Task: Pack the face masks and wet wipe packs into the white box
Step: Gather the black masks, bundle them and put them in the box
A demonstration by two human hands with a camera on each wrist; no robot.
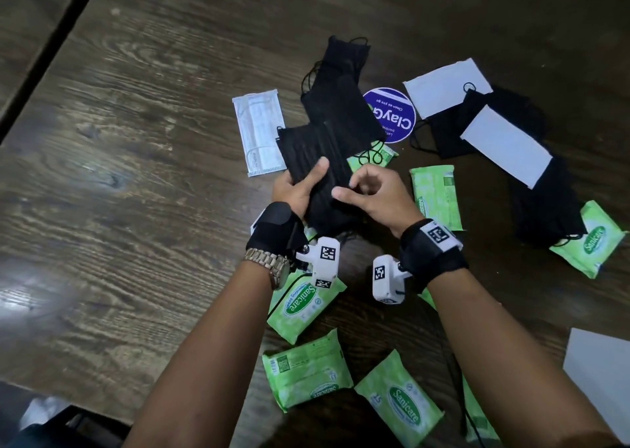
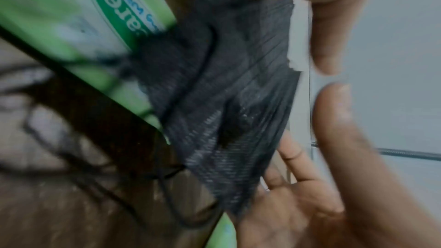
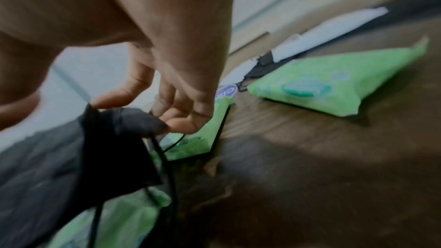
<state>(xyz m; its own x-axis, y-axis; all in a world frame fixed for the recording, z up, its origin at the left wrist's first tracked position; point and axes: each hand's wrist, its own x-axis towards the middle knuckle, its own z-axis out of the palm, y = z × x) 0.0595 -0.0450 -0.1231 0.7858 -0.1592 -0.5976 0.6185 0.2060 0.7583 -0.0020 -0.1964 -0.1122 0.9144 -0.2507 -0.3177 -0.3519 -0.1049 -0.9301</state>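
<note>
My left hand [image 1: 303, 181] grips a stack of black face masks [image 1: 317, 161] just above the table, thumb on top and fingers underneath. My right hand [image 1: 354, 188] pinches the stack's right edge; in the right wrist view its fingertips [image 3: 176, 125] close on the black mask [image 3: 114, 148] with ear loops hanging below. The left wrist view shows the black mask [image 2: 238, 91] lying across my palm. More black masks [image 1: 341, 106] lie behind. Several green wet wipe packs [image 1: 436, 195] are scattered around. A white box's corner [image 1: 600, 376] shows at the lower right edge.
A wrapped white mask [image 1: 259, 134] lies left of the black pile. A round purple sticker [image 1: 392, 113] and white rectangles [image 1: 446, 87] sit on further black masks [image 1: 545, 209] at the right. The dark wooden table [image 1: 119, 174] runs left to a seam.
</note>
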